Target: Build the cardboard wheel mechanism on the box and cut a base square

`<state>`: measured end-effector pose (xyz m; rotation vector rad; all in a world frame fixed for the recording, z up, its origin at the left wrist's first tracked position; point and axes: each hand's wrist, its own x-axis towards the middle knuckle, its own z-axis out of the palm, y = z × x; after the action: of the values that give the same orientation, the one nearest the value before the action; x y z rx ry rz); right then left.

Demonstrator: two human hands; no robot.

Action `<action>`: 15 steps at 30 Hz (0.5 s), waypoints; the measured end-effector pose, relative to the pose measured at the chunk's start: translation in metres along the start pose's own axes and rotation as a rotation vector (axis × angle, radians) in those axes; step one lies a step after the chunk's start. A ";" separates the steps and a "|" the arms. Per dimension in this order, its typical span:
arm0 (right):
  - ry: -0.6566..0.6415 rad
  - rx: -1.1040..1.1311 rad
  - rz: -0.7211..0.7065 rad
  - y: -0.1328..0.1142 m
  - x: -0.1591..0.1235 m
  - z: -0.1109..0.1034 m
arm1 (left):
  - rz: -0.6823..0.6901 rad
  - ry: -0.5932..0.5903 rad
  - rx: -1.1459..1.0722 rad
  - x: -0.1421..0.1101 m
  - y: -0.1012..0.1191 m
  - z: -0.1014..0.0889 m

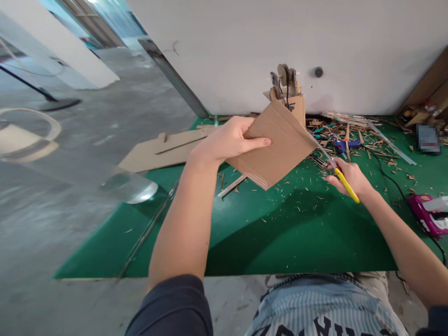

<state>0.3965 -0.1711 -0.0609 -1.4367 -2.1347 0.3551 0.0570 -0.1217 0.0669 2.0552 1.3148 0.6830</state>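
Observation:
My left hand (236,138) grips a flat piece of brown corrugated cardboard (280,144) above the table, its thumb lying across the upper face. The sheet is tilted, and ridged layers show along its lower edge. My right hand (350,178) is closed around a yellow-handled cutter (346,185). Its long thin metal blade meets the right corner of the cardboard; whether it is a knife or scissors cannot be made out. Behind the sheet stands a cardboard construction (287,84) with round discs on top, partly hidden.
Cardboard scraps (322,126) litter the back of the green table (259,242). A blue glue gun (346,144) with a black cable lies among them. A magenta device (429,214) is at right, a larger cardboard piece (164,147) at left. A white wall (245,56) rises behind.

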 end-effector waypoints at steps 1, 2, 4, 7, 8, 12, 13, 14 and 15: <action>-0.005 -0.007 0.007 0.000 0.000 0.000 | -0.003 0.013 -0.026 -0.001 0.000 -0.001; -0.008 -0.014 0.013 0.000 0.000 -0.001 | -0.004 0.032 -0.049 -0.001 0.000 -0.003; -0.015 -0.025 0.021 0.000 0.000 -0.001 | -0.009 0.067 -0.076 -0.002 -0.001 -0.005; -0.018 -0.025 0.028 -0.003 0.000 -0.001 | -0.019 0.054 -0.052 -0.001 -0.001 -0.004; -0.020 -0.018 0.028 -0.004 0.000 -0.001 | -0.020 0.041 -0.039 -0.001 0.000 -0.003; -0.005 -0.014 0.019 -0.005 0.000 -0.002 | -0.012 0.034 -0.034 0.001 0.000 0.000; 0.001 -0.023 0.023 -0.005 0.000 -0.002 | -0.010 0.037 -0.037 0.000 0.000 0.000; 0.003 -0.035 0.028 -0.004 0.000 -0.001 | -0.008 0.042 -0.039 0.000 0.000 0.000; 0.003 -0.048 0.035 -0.004 0.000 -0.001 | -0.006 0.048 -0.041 0.000 0.000 0.000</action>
<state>0.3941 -0.1729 -0.0579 -1.5018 -2.1320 0.3165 0.0566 -0.1216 0.0666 2.0129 1.3221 0.7545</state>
